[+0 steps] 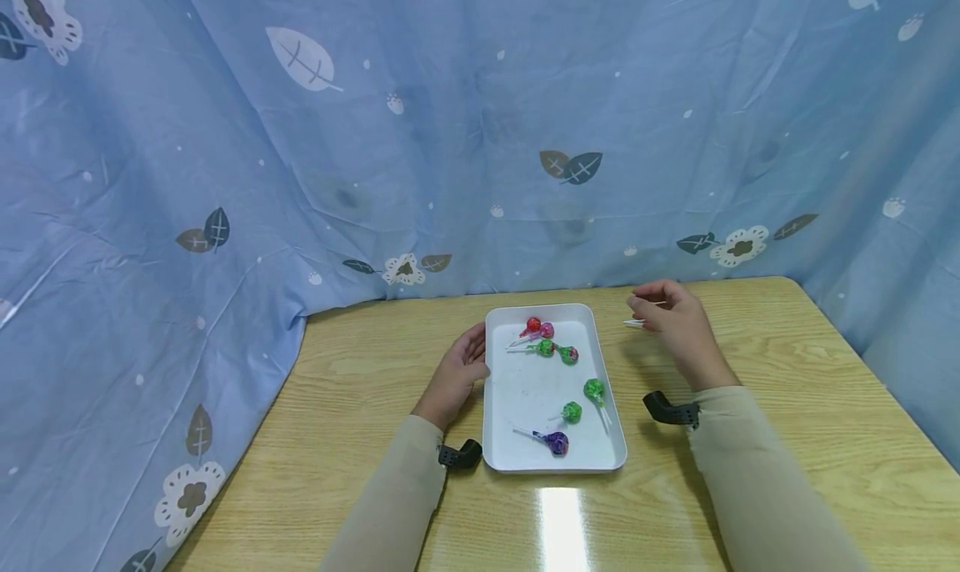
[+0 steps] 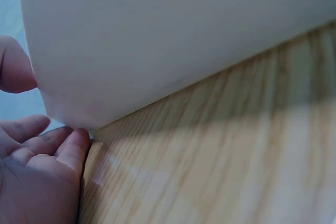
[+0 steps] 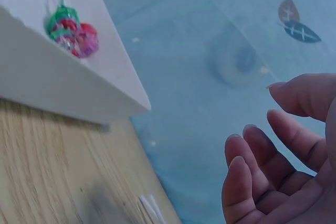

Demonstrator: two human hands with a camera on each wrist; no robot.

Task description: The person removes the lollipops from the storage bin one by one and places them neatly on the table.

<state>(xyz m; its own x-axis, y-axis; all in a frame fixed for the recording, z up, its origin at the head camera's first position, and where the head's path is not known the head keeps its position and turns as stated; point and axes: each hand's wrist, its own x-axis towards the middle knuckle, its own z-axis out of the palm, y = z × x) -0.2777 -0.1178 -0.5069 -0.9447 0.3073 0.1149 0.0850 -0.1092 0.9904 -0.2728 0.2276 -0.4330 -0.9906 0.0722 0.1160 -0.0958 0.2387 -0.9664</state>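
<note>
A white tray (image 1: 536, 388) holds several wrapped lollipops. Near its far end lie a red lollipop (image 1: 533, 323), a pink lollipop (image 1: 547, 330) and two green ones. Closer in are two more green lollipops, one (image 1: 594, 388) by the right wall, and a purple lollipop (image 1: 557, 444). My left hand (image 1: 459, 373) holds the tray's left side, thumb at the rim, fingers (image 2: 73, 148) against the lower outer wall. Right of the tray, my right hand (image 1: 678, 330) hovers with fingers loosely bent and nothing between them. White sticks (image 3: 151, 209) show on the table near it; their heads are hidden.
The wooden table (image 1: 360, 405) ends at the back against a blue patterned curtain (image 1: 450, 180), which also hangs on both sides. Black wrist devices (image 1: 671, 410) sit at both cuffs. A light reflection shines on the table in front of the tray.
</note>
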